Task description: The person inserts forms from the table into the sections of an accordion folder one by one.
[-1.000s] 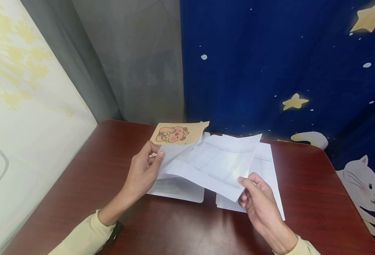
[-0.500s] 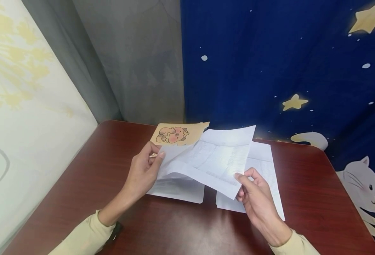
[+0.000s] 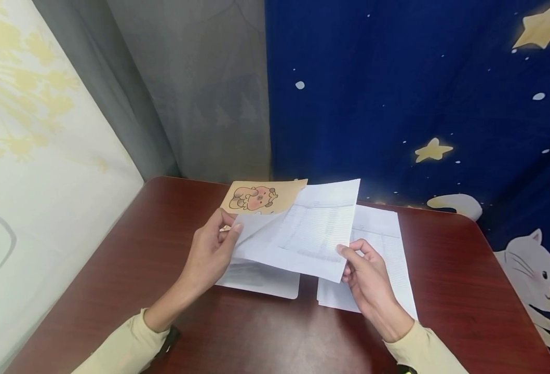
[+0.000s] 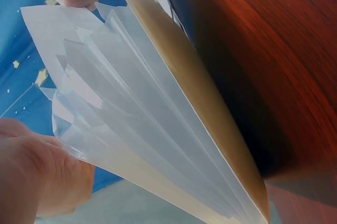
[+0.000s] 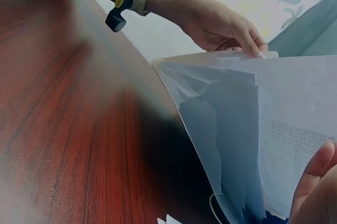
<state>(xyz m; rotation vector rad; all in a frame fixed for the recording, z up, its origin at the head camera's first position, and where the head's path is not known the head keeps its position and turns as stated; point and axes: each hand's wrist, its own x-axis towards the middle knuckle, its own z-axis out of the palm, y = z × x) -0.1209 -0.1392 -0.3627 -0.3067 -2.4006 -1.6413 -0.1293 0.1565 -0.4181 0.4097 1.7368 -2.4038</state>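
Note:
A clear-pocket folder with a tan cover (image 3: 251, 197), printed with a cartoon animal, lies opened on the table. Its clear sleeves (image 4: 126, 87) fan out in the left wrist view. My left hand (image 3: 211, 249) pinches the raised cover and a sleeve at their near edge. Between thumb and fingers, my right hand (image 3: 370, 278) holds the lower right corner of a white printed sheet (image 3: 319, 223). That sheet's left part is hidden behind the lifted sleeve edge, and its right part sticks out past the folder.
More printed sheets (image 3: 387, 244) lie on the dark red table (image 3: 116, 259) right of the folder, partly behind my right hand. A grey curtain (image 3: 209, 93) and a blue star-patterned curtain (image 3: 349, 104) hang behind the table's far edge.
My right hand has moved left and slightly up, taking the sheet further left toward the folder. The sheet now lies flatter. My left hand stays in place.

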